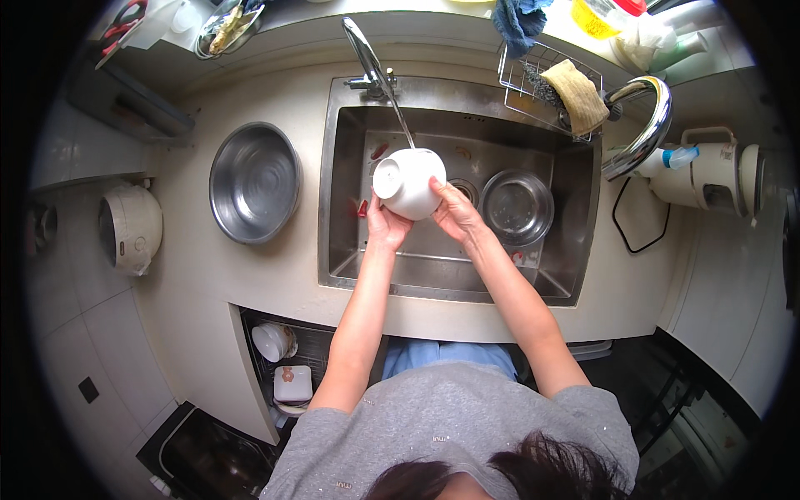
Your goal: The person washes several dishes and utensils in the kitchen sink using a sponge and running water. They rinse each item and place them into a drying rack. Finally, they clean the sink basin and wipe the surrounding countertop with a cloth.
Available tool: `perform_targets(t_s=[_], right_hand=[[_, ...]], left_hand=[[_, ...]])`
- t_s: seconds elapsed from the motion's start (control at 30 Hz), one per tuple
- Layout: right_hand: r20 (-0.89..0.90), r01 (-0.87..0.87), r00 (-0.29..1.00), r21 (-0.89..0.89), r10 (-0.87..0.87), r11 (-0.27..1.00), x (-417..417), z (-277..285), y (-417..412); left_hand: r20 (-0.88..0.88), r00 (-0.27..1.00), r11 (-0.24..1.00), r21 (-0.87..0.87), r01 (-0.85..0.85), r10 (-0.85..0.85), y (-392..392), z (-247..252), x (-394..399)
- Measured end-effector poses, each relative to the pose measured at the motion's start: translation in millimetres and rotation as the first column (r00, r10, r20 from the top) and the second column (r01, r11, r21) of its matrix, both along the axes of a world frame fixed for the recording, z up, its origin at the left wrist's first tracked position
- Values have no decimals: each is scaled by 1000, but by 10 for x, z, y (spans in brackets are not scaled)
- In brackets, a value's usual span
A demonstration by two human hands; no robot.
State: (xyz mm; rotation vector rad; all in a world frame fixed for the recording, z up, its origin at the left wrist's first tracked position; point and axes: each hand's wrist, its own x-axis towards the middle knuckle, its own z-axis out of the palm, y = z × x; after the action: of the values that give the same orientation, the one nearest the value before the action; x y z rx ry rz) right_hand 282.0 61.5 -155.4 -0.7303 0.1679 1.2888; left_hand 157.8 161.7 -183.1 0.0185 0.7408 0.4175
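Both hands hold a white bowl over the stainless steel sink, its footed underside tilted to the upper left. My left hand supports it from the lower left. On the right rim side, my right hand grips it with the thumb on the outer wall. Water runs from the chrome faucet in a thin stream onto the bowl's far side. A round, shiny basin rests on the sink floor to the right, near the partly hidden drain. Small red scraps lie in the sink.
A large metal basin stands on the counter left of the sink. A wire rack at the back right holds a yellowish sponge cloth. A second curved chrome spout rises at right. Below, an open drawer contains dishes.
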Motion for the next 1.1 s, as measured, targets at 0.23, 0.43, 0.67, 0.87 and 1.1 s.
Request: perform_targets(t_s=[0.23,0.43,0.67,0.87,1.1], right_hand=[[783,204,529,-492,328,846,142,-400,-180],[944,-9,-321,-76,69,997,-263,375,98],[789,-84,-93,-614,608,785,423,187,982],[241,-469,808,-289,538,835,834,-546,848],[-317,162,942,153,-107,975,358,-395,202]], left_hand=[[47,999,970,241,-25,14,171,12,120],[-114,950,778,549,305,-292,46,126,77],[-404,813,435,696,571,-420,124,551,2],[-302,838,499,693,521,-455,178,864,-75],[79,996,958,287,25,-49,297,148,72]])
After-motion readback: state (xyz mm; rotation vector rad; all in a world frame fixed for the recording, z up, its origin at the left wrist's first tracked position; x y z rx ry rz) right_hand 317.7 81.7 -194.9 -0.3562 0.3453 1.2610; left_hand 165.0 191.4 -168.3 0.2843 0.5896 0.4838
